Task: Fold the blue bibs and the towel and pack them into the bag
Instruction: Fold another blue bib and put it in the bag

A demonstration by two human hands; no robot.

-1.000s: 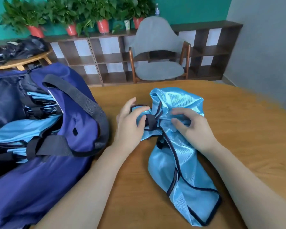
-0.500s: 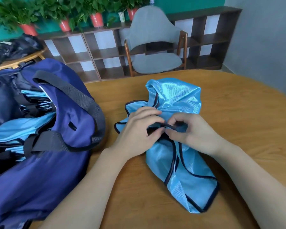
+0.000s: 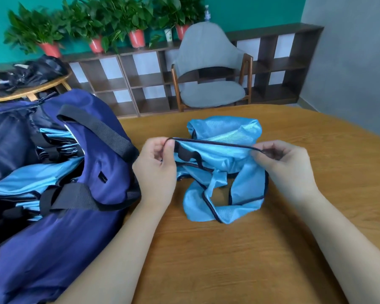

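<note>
Left hand (image 3: 156,165) and right hand (image 3: 287,165) each pinch the dark trim of a blue bib (image 3: 224,172), stretched taut above the bench (image 3: 250,249) — right of the open bag (image 3: 79,172). Holding the edge level and evenly tensioned should give a square fold.

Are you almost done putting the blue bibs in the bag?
Partly. Several folded bibs already sit inside the open bag. Another bib is on the table, its dark edge stretched between the left hand and right hand. It needs folding and packing. No towel is visible.
</note>
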